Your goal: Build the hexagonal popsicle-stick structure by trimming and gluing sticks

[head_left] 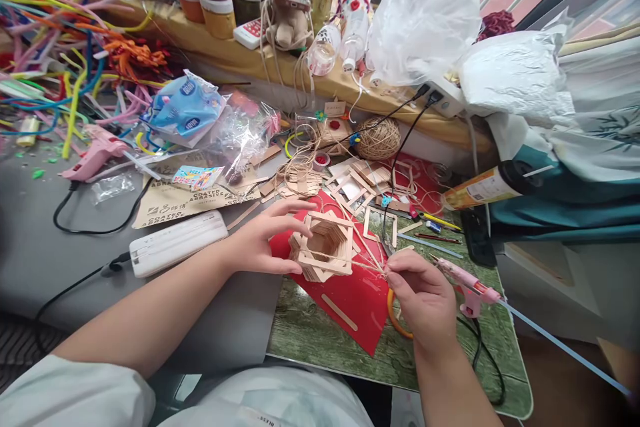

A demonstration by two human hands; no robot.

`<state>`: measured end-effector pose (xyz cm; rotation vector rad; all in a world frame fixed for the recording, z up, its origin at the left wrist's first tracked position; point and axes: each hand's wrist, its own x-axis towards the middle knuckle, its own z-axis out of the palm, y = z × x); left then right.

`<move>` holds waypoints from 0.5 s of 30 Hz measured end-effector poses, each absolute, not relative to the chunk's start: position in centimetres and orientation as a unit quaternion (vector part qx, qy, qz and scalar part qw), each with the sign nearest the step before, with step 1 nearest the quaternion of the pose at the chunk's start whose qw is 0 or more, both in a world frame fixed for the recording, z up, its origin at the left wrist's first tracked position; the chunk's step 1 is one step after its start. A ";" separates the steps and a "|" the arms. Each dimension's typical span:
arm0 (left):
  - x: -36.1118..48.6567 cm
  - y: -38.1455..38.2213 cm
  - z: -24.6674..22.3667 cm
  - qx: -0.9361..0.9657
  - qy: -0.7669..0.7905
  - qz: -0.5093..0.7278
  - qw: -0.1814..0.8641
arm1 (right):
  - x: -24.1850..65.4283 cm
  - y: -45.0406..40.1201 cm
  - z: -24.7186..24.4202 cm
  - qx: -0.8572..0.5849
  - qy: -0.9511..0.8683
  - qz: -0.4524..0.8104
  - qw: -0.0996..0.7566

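A hollow many-sided stack of wooden craft sticks (345, 240) sits on a red sheet (365, 320). My left hand (260, 240) is at its left side, fingers spread, the fingertips at or very near the stack's edge; I cannot tell if they press on it. Strands of twine (367, 265) stretch from the stack to the right. Their ends are pinched between the thumb and fingers of my right hand (420, 287). Partly behind that hand lie orange-handled scissors (393, 320). One loose craft stick (340, 312) rests on the red sheet in front of the stack.
A pink glue gun (470, 287) with a long glue stick lies to the right; another pink glue gun (97, 152) is at the left. A white power bank (179, 243) lies by my left forearm. Behind are a twine ball (379, 139), loose sticks and a tilted drink cup (490, 183).
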<state>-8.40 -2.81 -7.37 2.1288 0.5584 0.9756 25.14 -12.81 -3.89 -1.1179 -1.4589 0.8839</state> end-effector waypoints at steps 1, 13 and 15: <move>-8.4 -2.9 -7.1 0.832 0.211 0.390 0.334 | 25.2 -12.8 -4.0 -0.465 -0.609 0.369 0.525; -7.9 -3.0 -5.8 0.857 0.170 0.409 0.262 | 26.1 -12.8 -6.6 -0.495 -0.587 0.383 0.514; -7.7 -3.1 -5.5 0.856 0.165 0.411 0.266 | 26.3 -12.8 -7.3 -0.501 -0.583 0.391 0.507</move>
